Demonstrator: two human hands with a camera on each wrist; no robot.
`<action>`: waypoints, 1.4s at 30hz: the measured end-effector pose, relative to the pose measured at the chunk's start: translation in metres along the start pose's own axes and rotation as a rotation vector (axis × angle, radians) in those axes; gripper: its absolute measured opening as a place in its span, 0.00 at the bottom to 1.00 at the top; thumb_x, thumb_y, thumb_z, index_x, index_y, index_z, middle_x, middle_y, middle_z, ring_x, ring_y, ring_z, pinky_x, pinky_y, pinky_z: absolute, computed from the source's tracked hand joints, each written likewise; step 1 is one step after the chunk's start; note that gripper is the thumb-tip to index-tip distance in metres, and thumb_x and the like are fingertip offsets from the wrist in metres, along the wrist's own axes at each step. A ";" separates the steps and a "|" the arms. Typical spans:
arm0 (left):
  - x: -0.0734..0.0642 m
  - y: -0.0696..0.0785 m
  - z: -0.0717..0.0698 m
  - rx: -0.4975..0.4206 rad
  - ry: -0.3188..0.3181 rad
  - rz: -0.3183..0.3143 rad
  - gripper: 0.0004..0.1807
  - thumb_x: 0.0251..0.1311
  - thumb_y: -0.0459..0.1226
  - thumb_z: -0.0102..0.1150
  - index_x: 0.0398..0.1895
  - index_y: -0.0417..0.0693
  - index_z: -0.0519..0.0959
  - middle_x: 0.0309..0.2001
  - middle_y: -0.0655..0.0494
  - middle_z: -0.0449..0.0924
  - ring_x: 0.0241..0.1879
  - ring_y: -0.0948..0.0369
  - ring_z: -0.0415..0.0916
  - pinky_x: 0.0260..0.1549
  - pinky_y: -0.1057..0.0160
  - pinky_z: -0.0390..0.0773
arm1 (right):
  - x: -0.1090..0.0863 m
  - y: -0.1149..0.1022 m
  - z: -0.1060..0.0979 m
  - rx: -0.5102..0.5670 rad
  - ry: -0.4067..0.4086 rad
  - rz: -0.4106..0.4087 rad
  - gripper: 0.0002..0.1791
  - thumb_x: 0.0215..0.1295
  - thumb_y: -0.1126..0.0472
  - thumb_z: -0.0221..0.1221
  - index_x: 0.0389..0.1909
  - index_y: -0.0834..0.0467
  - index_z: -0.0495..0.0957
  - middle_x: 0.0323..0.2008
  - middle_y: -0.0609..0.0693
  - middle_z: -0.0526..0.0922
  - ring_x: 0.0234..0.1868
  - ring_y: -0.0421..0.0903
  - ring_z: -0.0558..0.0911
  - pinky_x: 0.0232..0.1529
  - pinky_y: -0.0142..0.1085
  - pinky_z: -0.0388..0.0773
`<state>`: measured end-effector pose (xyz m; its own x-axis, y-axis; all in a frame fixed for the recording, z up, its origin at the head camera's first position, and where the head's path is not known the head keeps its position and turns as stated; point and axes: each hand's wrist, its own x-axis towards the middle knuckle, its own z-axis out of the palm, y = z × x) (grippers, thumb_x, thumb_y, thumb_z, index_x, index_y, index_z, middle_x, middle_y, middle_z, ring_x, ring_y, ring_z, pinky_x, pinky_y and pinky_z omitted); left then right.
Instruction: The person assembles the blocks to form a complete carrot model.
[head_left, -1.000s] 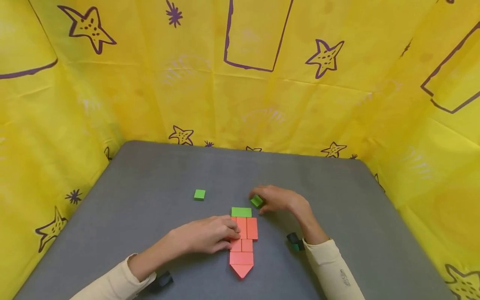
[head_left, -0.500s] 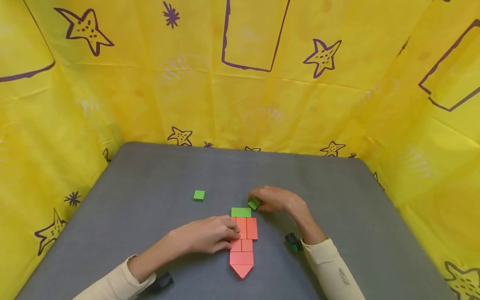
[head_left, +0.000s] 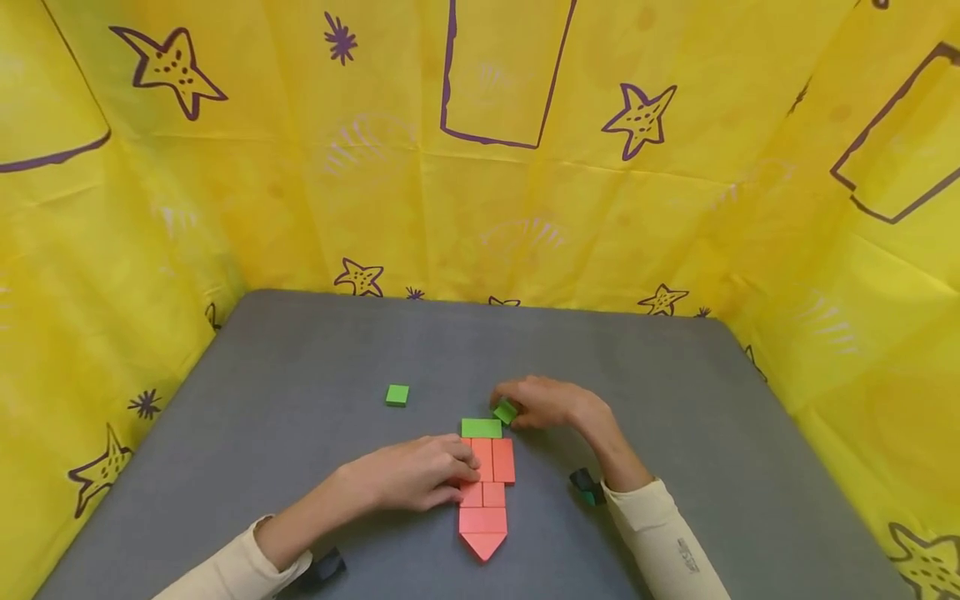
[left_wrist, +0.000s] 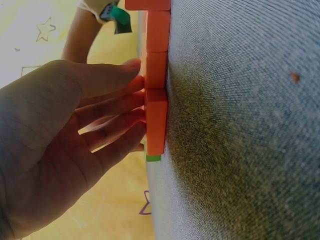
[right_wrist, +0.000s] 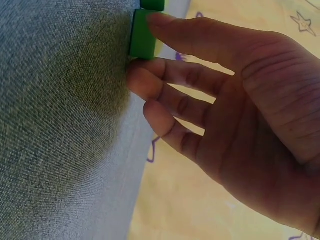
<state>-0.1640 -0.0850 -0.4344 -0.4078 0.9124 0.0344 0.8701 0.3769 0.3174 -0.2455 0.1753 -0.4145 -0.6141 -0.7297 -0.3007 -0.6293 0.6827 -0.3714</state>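
My left hand (head_left: 416, 472) lies over the left side of a flat row of coral-red blocks (head_left: 503, 460). In the left wrist view its fairly straight fingers touch the red blocks (left_wrist: 157, 122). A red triangular block (head_left: 483, 546) forms the near end of the row, and a green rectangular block (head_left: 481, 428) its far end. My right hand (head_left: 551, 402) pinches a small green block (head_left: 506, 412) between thumb and fingers, just past the rectangle's right corner. The right wrist view shows this green block (right_wrist: 143, 35) low at the table, close to another green block (right_wrist: 152, 4).
Another small green block (head_left: 397, 395) lies farther back on the left of the grey table (head_left: 315, 358). Yellow cloth (head_left: 480, 208) with purple drawings surrounds the table at the back and sides. A dark wrist device (head_left: 587, 487) shows beside the right sleeve.
My right hand has moved slightly left and nearer with the small green block, turning it beside the green rectangle. The left hand stays on the red blocks.
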 end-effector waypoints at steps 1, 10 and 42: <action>0.000 0.000 0.000 0.002 0.001 0.003 0.14 0.69 0.38 0.67 0.55 0.51 0.87 0.54 0.61 0.86 0.57 0.64 0.78 0.60 0.68 0.81 | -0.001 0.000 0.000 0.007 -0.002 -0.009 0.19 0.68 0.64 0.68 0.58 0.56 0.80 0.48 0.49 0.85 0.41 0.43 0.78 0.46 0.35 0.80; 0.001 0.001 -0.001 0.001 -0.003 -0.023 0.14 0.70 0.39 0.66 0.56 0.51 0.87 0.55 0.61 0.86 0.58 0.64 0.78 0.61 0.65 0.80 | -0.012 -0.003 -0.012 -0.088 0.117 -0.032 0.19 0.70 0.65 0.66 0.60 0.56 0.80 0.55 0.54 0.81 0.55 0.51 0.79 0.60 0.48 0.80; 0.002 0.005 -0.006 0.007 -0.086 -0.042 0.17 0.70 0.41 0.66 0.60 0.53 0.85 0.57 0.61 0.83 0.58 0.66 0.79 0.61 0.66 0.80 | -0.052 -0.013 0.023 -0.213 0.004 -0.158 0.42 0.58 0.77 0.61 0.72 0.43 0.75 0.76 0.41 0.71 0.77 0.50 0.71 0.69 0.59 0.73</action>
<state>-0.1623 -0.0826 -0.4272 -0.4187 0.9061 -0.0603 0.8549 0.4157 0.3103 -0.1946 0.2039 -0.4141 -0.5023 -0.8278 -0.2499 -0.8033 0.5537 -0.2195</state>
